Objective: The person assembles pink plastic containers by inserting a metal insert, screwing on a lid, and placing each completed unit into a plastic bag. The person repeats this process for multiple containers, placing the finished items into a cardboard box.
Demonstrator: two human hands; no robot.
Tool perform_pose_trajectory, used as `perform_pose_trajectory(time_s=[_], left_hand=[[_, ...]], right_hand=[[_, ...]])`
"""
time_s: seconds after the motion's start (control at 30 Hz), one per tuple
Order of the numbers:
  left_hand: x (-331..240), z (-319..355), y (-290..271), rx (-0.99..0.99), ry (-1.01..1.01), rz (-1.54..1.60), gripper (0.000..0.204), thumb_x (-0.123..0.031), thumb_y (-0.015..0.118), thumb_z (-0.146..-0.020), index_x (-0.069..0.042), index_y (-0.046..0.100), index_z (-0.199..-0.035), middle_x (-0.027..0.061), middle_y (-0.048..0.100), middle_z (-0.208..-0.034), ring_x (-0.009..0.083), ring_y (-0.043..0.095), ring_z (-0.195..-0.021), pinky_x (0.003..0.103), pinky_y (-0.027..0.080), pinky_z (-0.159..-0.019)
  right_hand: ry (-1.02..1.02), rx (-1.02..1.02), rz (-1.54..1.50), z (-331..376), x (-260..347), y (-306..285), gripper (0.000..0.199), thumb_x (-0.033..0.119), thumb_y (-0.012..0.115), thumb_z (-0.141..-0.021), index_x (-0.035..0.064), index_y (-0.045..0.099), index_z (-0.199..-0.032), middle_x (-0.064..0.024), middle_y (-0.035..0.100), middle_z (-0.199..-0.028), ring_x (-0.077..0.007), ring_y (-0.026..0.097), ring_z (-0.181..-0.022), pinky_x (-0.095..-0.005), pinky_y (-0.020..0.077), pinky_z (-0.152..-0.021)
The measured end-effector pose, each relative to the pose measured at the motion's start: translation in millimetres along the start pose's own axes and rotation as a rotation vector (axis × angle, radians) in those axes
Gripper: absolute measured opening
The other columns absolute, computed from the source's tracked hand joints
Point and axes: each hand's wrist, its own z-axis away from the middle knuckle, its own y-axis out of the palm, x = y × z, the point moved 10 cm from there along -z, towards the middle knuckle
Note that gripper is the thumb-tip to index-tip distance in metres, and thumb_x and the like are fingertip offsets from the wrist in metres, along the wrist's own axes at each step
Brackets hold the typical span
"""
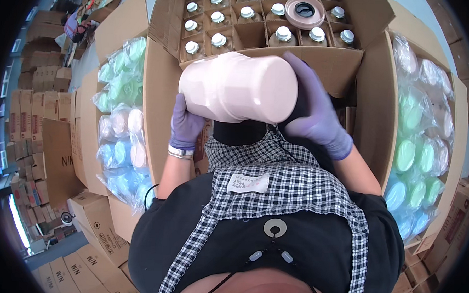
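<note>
A large pale pink jug point(237, 89) lies on its side in the air before my chest, its rounded base toward the right. My left hand point(187, 122), in a purple glove, is closed on its left end from below, the thumb up against the wall; the other fingers are mostly hidden behind the jug. My right hand point(319, 113), also gloved in purple, is beside the base with thumb and fingers spread, slightly blurred. Beyond the jug, a pink round lid point(291, 19) with a black centre rests on white-capped clear bottles point(218, 40).
A divided carton point(322, 64) holds the bottles in front of me. Open cartons at left point(152, 106) and right point(385, 116) flank me, with bagged green, blue and pink lids point(121, 121) and similar bagged pieces point(413, 154). Stacked cartons point(98, 221) stand further left.
</note>
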Motion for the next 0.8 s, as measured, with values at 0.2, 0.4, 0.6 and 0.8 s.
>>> perform_pose_trajectory(time_s=[0.2,0.4,0.6,0.8], left_hand=[[11,16,27,0.109,0.045,0.029,0.067,-0.050,0.049,-0.113,-0.008,0.038,-0.165,0.0151,0.044,-0.168,0.0308,0.045,-0.153,0.050,0.035,-0.128],[-71,49,44,-0.053,0.637,-0.991,0.042,-0.030,0.050,-0.115,-0.001,0.056,-0.144,0.0168,0.064,-0.139,0.0253,0.067,-0.123,0.038,0.057,-0.099],[-74,36,-4,-0.206,0.344,-0.458,0.039,-0.020,0.053,-0.114,0.003,0.056,-0.146,0.0168,0.066,-0.140,0.0256,0.068,-0.122,0.038,0.057,-0.101],[-69,28,-50,-0.362,0.169,0.238,0.055,-0.041,0.051,-0.113,-0.002,0.053,-0.152,0.0149,0.061,-0.153,0.0290,0.058,-0.141,0.046,0.046,-0.122]], right_hand=[[-0.431,-0.085,0.519,-12,82,46,0.140,0.052,0.106,-0.047,0.0012,0.038,-0.159,-0.0207,0.050,-0.148,-0.0394,0.052,-0.137,-0.0501,0.0454,-0.116],[0.094,-0.133,0.412,-7,19,19,0.122,0.042,0.101,-0.064,-0.0010,0.036,-0.158,-0.0222,0.052,-0.137,-0.0361,0.057,-0.127,-0.0471,0.0489,-0.111],[-0.663,0.247,0.815,2,60,77,0.081,0.026,0.093,-0.068,0.0094,0.058,-0.139,-0.0185,0.058,-0.138,-0.0441,0.055,-0.133,-0.0531,0.0468,-0.112],[-0.634,-0.093,0.824,-128,57,-42,0.081,0.023,0.095,-0.063,0.0105,0.056,-0.133,-0.0161,0.058,-0.130,-0.0366,0.060,-0.123,-0.0477,0.0533,-0.104]])
